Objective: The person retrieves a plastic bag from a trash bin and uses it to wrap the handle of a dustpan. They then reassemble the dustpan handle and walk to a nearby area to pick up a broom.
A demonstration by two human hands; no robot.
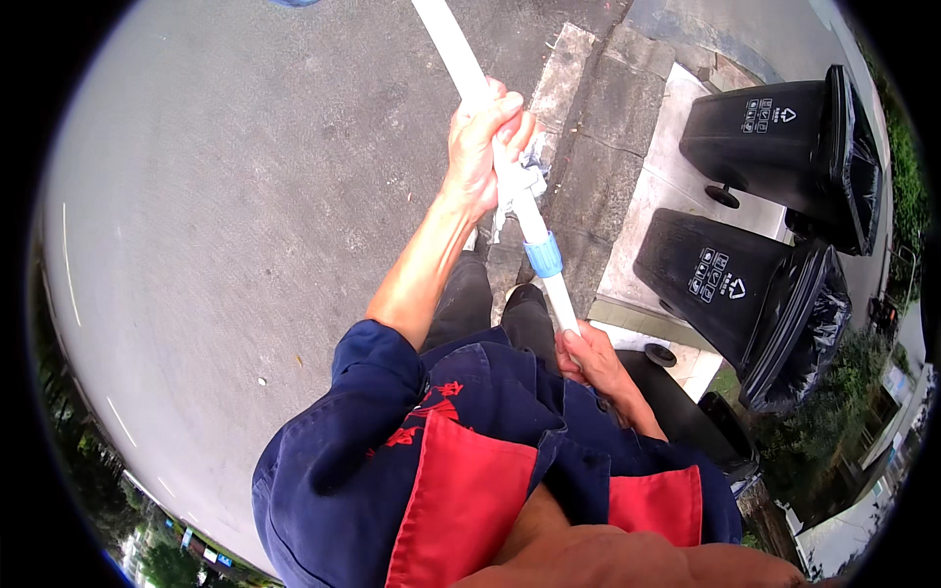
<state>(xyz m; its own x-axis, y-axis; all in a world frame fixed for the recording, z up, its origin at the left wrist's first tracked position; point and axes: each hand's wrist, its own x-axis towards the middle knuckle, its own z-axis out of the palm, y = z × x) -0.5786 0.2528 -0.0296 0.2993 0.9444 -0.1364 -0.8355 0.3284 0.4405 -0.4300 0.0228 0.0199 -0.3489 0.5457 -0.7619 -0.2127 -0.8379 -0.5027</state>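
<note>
A white pole slants across in front of my body and runs out of view at the top edge. My left hand is closed round its upper part, with the arm stretched forward. Just below that hand, crumpled whitish wrapping, perhaps plastic or tape, clings to the pole. Farther down, a blue ribbed collar joins the thick tube to a thinner section. Close to my waist, my right hand grips this thinner section. The pole's far end is not visible.
Two black wheeled bins with bag liners stand on a pale slab at the right; another dark bin is partly hidden by my right arm. Stone kerb borders the grey asphalt. Something blue shows at the top edge.
</note>
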